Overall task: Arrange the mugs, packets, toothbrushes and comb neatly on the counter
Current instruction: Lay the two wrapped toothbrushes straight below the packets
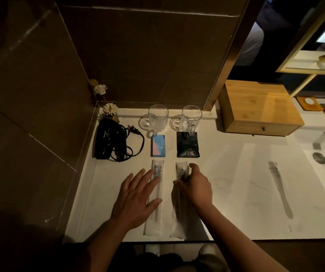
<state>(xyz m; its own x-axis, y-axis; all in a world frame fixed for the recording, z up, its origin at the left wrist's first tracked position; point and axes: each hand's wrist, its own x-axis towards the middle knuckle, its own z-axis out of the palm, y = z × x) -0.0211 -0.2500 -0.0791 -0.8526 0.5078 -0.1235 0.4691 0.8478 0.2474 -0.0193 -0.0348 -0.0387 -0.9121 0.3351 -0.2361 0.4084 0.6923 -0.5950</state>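
Two clear glass mugs [158,118] [191,119] stand on coasters at the back of the white counter [236,183]. In front of them lie a blue and pink packet [158,145] and a black packet [187,145]. Two wrapped toothbrushes lie side by side toward the front edge. My left hand [136,199] rests flat with spread fingers on the left toothbrush [156,213]. My right hand [194,185] pinches the right toothbrush [178,222] near its head. The wrapped comb [280,195] lies apart to the right.
A black hair dryer [109,139] with coiled cord lies at the back left beside a small flower diffuser [110,110]. A wooden drawer box [259,108] stands at the back right. A sink with drain [319,158] is at the far right. Dark tiled walls close the left and back.
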